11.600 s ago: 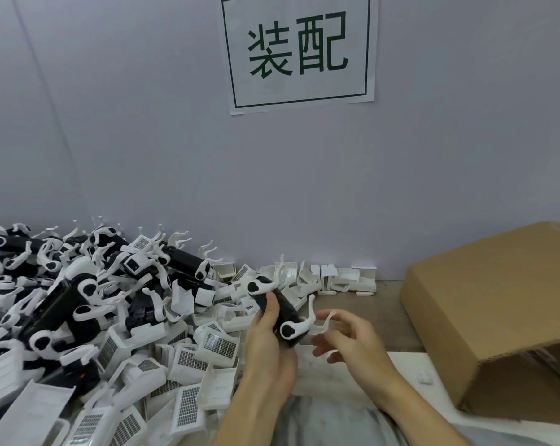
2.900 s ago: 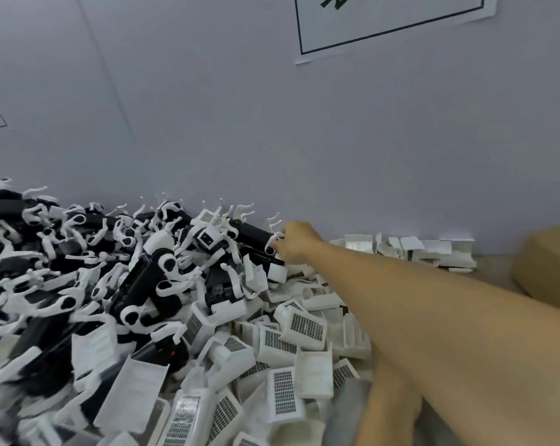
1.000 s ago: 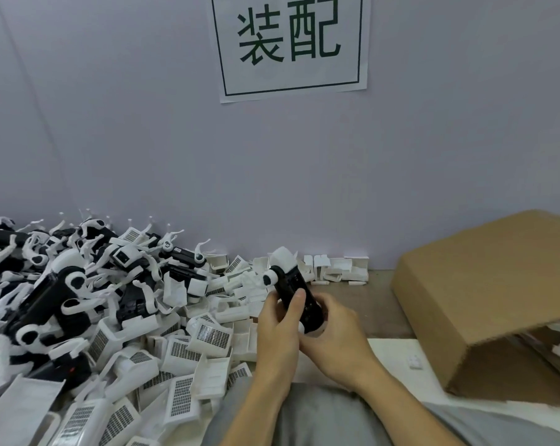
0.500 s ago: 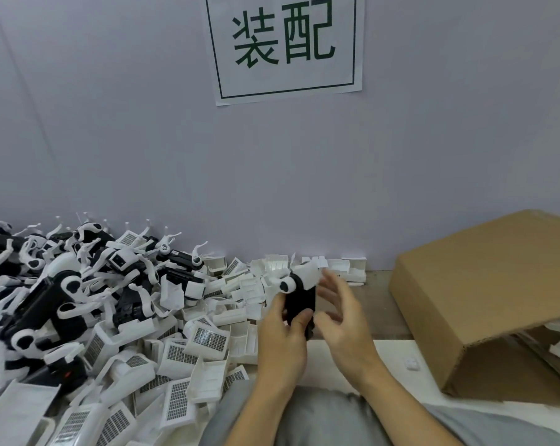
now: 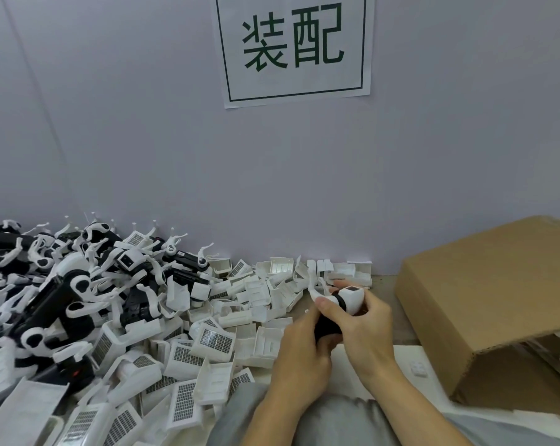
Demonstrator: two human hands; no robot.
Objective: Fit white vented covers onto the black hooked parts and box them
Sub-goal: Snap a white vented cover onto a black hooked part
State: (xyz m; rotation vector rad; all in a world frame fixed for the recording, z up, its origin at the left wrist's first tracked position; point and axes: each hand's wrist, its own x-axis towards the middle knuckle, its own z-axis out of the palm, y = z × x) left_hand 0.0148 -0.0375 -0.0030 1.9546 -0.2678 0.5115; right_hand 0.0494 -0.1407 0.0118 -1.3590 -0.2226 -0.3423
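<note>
Black hooked part (image 5: 326, 328) with a white vented cover (image 5: 352, 297) on its top end sits gripped by both hands. Left hand (image 5: 304, 346) wraps the body; right hand (image 5: 365, 329) curls around the cover.

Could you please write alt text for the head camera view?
Both hands, left hand and right hand, grip a black hooked part with a white vented cover. Loose parts are heaped at left; a brown cardboard box lies at right.
</note>
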